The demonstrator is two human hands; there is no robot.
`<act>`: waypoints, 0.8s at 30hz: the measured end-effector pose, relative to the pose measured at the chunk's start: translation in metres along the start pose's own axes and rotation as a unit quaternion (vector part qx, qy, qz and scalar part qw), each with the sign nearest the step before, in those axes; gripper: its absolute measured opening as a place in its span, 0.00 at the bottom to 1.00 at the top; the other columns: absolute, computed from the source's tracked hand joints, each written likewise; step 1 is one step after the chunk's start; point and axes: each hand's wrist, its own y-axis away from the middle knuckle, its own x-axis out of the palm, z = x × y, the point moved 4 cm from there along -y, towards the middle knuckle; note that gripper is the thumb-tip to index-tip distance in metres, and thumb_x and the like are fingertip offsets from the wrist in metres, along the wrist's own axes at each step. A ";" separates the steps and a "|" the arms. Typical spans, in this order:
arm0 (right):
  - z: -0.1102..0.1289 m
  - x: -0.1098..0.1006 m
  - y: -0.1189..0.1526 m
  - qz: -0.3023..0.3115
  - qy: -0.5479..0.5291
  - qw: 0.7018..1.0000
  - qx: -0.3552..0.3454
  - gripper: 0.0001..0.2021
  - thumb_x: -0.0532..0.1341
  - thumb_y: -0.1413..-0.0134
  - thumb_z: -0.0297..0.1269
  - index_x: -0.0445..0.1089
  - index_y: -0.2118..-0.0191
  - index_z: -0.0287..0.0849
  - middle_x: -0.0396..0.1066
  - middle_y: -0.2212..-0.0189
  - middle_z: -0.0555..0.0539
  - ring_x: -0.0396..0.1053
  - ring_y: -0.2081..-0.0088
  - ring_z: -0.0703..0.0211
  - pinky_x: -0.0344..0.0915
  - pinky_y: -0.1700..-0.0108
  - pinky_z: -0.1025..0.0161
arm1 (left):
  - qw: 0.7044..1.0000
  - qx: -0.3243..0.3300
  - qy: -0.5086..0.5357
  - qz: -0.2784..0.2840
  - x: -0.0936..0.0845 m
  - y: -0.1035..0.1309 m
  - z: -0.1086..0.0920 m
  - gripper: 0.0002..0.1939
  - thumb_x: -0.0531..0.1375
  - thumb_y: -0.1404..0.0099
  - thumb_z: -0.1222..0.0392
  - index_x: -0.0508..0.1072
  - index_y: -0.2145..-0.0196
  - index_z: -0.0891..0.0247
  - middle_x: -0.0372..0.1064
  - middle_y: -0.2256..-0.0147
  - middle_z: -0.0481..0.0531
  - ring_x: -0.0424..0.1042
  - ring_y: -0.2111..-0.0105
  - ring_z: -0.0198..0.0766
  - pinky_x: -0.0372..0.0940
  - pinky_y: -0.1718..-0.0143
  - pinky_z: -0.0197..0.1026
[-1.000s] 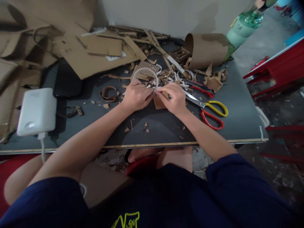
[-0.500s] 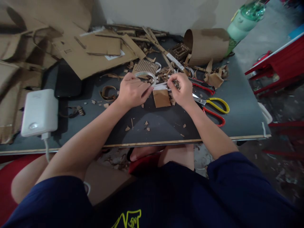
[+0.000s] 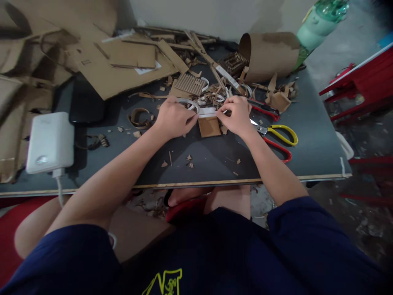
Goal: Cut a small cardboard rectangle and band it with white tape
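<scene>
A: L hand (image 3: 172, 119)?
B: Curled round a white tape roll (image 3: 190, 105), thumb + fingers pinching it where the strip leaves the roll. Roll sits just above the dark tabletop (image 3: 307, 135), tilted; can't tell if it touches.
A: R hand (image 3: 237, 115)?
B: Fingertips pinched on the other end of the white tape strip (image 3: 207, 111). Strip runs taut btw the two hands, roughly level.
A: Under it?
B: Small cardboard square (image 3: 209, 126), flat on the table, directly below the strip, btw both hands. Strip vs square touching or not: can't tell, blurry.
A: Nearby stuff?
B: Red/yellow scissors (image 3: 276, 137) just right of R hand, blades pointing toward it. Red-handled cutter (image 3: 263, 109) behind that. Corrugated piece (image 3: 190, 84) + cardboard scraps (image 3: 215, 96) just beyond the hands. Brown strip coil (image 3: 138, 117) left of L hand.
A: Far bits?
B: Rolled cardboard tube (image 3: 270, 57) back right, green bottle (image 3: 317, 28) next to it. White power adapter (image 3: 50, 142) far left edge, well apart from hands. Big cardboard sheets (image 3: 116, 69) back left.
</scene>
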 end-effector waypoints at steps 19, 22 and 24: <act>0.014 -0.003 0.009 -0.126 -0.075 0.988 -0.055 0.23 0.52 0.37 0.60 0.70 0.47 0.51 0.61 0.36 0.40 0.52 0.31 0.34 0.49 0.32 0.30 | 0.996 -0.032 0.062 -0.051 0.003 0.002 0.005 0.23 0.50 0.27 0.50 0.69 0.77 0.61 0.61 0.80 0.50 0.68 0.75 0.42 0.65 0.57 0.56; 0.024 -0.009 0.013 -0.120 -0.060 0.986 -0.103 0.30 0.56 0.40 0.61 0.62 0.36 0.55 0.57 0.32 0.42 0.44 0.27 0.35 0.49 0.30 0.32 | 0.992 -0.033 0.098 -0.072 0.004 0.004 0.006 0.21 0.51 0.27 0.49 0.70 0.75 0.60 0.63 0.79 0.51 0.70 0.73 0.43 0.64 0.53 0.58; 0.032 -0.007 0.015 -0.073 -0.041 0.982 -0.171 0.29 0.56 0.37 0.56 0.59 0.34 0.56 0.59 0.32 0.45 0.47 0.28 0.39 0.50 0.30 0.35 | 0.992 -0.016 0.090 -0.086 0.004 0.005 0.005 0.21 0.50 0.27 0.49 0.70 0.75 0.61 0.63 0.79 0.50 0.70 0.73 0.42 0.65 0.55 0.56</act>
